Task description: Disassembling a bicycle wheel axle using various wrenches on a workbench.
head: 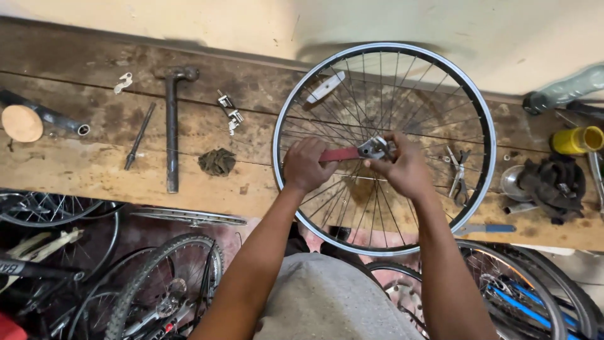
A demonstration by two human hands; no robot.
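Workbench [94, 170]: worn wooden planks against a pale wall, seen from the head camera looking straight down.

Item 1, bicycle wheel [481, 107]: bare spoked rim, no tyre, lying flat on the bench with its near edge overhanging toward the person. Hub [376, 148] at centre.

Item 2, red-handled wrench [340, 154]: held level across the spokes, head seated at the hub.

Item 3, left hand [306, 165]: fingers clenched around the red handle, forearm reaching up from the lower frame, wrist straight.

Item 4, right hand [402, 170]: fingers curled and pinching at the hub beside the wrench head; what exactly they grip is hidden by the hand itself.

Handling note: the work looks best served by keeping the wrench square on the hub fitting and steadying the axle with the other hand, so the tool does not slip into the spokes.

Surrounding stock: hammer [171, 119] upright on the planks, left of the rim; dark rag [217, 162] just beside it; pliers [458, 173] lying inside the rim under the spokes; yellow container [577, 140] at far right. Bicycle parts crowd the floor below the bench.
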